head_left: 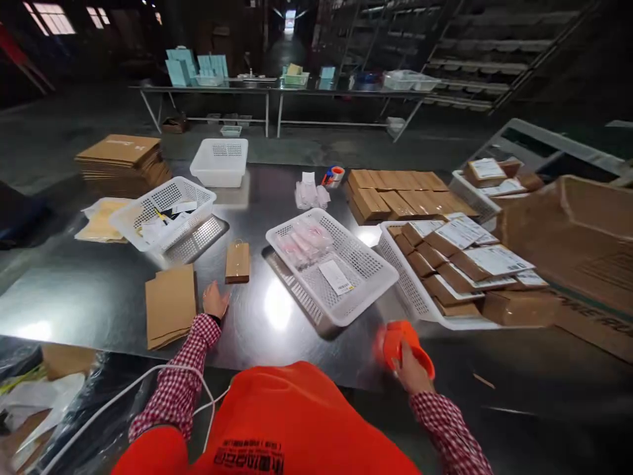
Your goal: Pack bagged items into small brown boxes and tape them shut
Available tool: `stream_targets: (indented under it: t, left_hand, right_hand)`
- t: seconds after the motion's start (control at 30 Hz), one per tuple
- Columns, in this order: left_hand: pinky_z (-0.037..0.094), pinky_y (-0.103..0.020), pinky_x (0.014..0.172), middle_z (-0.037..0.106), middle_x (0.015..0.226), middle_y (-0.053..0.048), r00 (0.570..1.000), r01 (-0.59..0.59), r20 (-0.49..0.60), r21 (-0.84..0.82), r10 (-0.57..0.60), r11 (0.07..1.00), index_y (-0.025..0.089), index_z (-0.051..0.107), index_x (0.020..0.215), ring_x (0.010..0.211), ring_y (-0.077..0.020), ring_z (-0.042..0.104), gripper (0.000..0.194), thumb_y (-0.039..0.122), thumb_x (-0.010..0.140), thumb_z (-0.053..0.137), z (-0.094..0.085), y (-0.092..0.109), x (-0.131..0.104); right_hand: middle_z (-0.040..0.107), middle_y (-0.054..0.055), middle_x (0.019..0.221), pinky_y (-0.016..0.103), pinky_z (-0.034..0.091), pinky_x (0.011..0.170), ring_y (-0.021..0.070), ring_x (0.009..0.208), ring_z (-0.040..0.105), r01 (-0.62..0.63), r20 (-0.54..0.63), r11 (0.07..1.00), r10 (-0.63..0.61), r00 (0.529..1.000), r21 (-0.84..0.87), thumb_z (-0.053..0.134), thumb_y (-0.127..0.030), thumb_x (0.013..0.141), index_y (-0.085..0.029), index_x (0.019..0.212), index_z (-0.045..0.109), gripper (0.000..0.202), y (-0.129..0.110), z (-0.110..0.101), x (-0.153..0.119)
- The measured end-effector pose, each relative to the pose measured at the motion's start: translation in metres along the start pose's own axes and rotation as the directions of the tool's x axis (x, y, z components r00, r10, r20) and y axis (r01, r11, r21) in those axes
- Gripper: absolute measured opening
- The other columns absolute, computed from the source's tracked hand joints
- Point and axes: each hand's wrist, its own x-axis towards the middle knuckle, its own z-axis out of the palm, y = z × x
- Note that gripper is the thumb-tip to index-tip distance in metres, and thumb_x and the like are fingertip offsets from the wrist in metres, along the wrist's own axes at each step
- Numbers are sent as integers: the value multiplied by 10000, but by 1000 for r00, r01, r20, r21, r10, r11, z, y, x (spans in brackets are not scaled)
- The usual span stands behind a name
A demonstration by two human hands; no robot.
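Note:
My right hand (414,371) is wrapped round an orange tape dispenser (395,340) at the front edge of the metal table, slightly blurred. Between a stack of flat brown cardboard pieces (171,307) and a small brown box (238,262), my left hand (215,301) rests low over the tabletop, thumb apart from the fingers and nothing in it. The small box stands just beyond its fingertips, with shiny tape along its top. In the middle, a white perforated basket (363,264) holds clear packets with pink contents (306,241) and a white label card (336,277).
On the right, a white basket (403,274) is heaped with labelled brown boxes. Rows of brown boxes (395,194) and tape rolls (333,176) lie behind. At left are another basket (136,231) and stacked cardboard (121,161). A white cable (143,377) hangs near my left arm.

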Motion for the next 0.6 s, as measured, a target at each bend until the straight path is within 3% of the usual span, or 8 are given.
stream_targets:
  t: [0.07, 0.17, 0.23, 0.33, 0.43, 0.5, 0.53, 0.6]
  left_hand:
    - [162, -558, 1139, 295, 1503, -291, 997, 39, -68, 141, -29, 989, 18, 376, 1380, 1426, -389, 195, 700, 240, 771, 642, -9, -31, -17]
    - [179, -647, 1083, 296, 1490, -319, 983, 173, -135, 406, -128, 897, -4, 355, 1397, 1410, -424, 215, 640, 248, 836, 535, -11, -75, -35]
    - [238, -632, 1064, 362, 1466, -291, 983, 177, -132, 486, -128, 856, 29, 380, 1397, 1374, -397, 313, 549, 237, 891, 425, -11, -91, -41]
    - [314, -586, 1041, 403, 1454, -266, 991, 121, -117, 503, -71, 856, 55, 424, 1379, 1332, -372, 393, 493, 223, 923, 343, -24, -90, -44]
    - [366, -538, 1025, 503, 1375, -256, 995, 89, -90, 486, -52, 869, 34, 419, 1386, 1220, -356, 514, 497, 191, 935, 280, -60, -78, -52]
    - [389, -500, 1024, 572, 1306, -228, 997, 36, -74, 450, -3, 892, 41, 436, 1387, 1142, -340, 568, 513, 175, 928, 249, -88, -75, -63]
    - [401, -477, 1026, 587, 1293, -205, 997, -25, -56, 413, 53, 910, 63, 478, 1365, 1148, -335, 563, 512, 185, 922, 252, -100, -74, -70]
    - [370, -429, 1084, 607, 1277, -138, 986, -158, -11, 282, 168, 946, 162, 596, 1264, 1204, -303, 529, 475, 223, 901, 295, -112, -73, -85]
  right_hand:
    - [676, 297, 925, 529, 520, 737, 391, 815, 678, 41, -146, 999, -38, 989, 19, 360, -376, 776, 38, 1300, 499, 682, 7, 3, -1]
    - [657, 302, 983, 573, 497, 805, 424, 938, 635, 97, -353, 994, -75, 933, 46, 329, -490, 778, 15, 1227, 546, 709, -6, -1, -7]
    - [632, 309, 1078, 550, 486, 859, 409, 1043, 597, 146, -453, 986, -92, 887, 85, 309, -516, 818, -12, 1232, 550, 696, -32, -10, -14]
    - [618, 259, 1151, 530, 462, 939, 359, 1118, 566, 268, -563, 949, -131, 816, 167, 332, -493, 879, -62, 1244, 545, 604, -90, -22, -26]
    - [646, 190, 1107, 528, 475, 949, 306, 1059, 607, 454, -552, 860, -266, 790, 235, 379, -437, 910, -108, 1206, 562, 479, -154, -33, -40]
    - [640, 179, 1141, 512, 480, 968, 286, 1101, 600, 609, -476, 752, -451, 755, 253, 395, -399, 925, -130, 1203, 573, 426, -196, -43, -51]
    - [622, 182, 1192, 509, 464, 998, 287, 1167, 568, 685, -423, 682, -558, 713, 255, 416, -392, 924, -134, 1224, 569, 424, -215, -51, -57]
    - [532, 185, 1351, 523, 385, 1082, 311, 1330, 427, 812, -269, 526, -768, 581, 252, 508, -438, 887, -145, 1331, 507, 532, -250, -69, -67]
